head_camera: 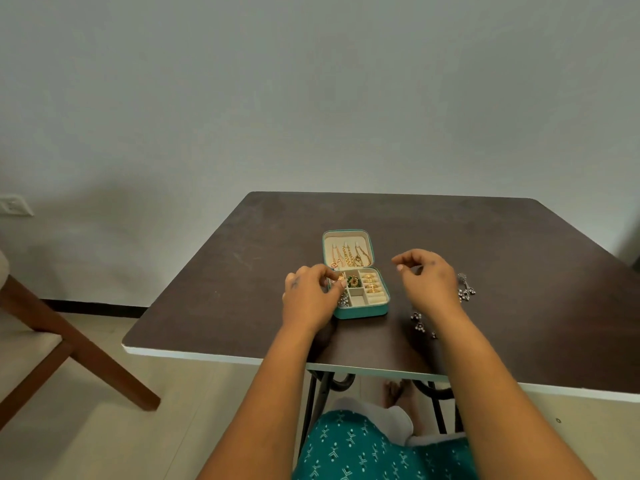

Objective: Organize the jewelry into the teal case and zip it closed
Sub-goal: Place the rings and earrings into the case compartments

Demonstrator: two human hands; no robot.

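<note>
Teal case (360, 308) open between both hands, left hand (308, 299) pinching gold jewelry (335, 278) over it, right hand (429, 278) loosely curled, empty, silver earrings (465, 289) just beyond.

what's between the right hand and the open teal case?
Head view: only bare dark tabletop between right hand and teal zip case.

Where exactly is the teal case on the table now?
In the head view the open teal case sits mid-table, between the hands: left hand on its left edge, right hand apart.
</note>
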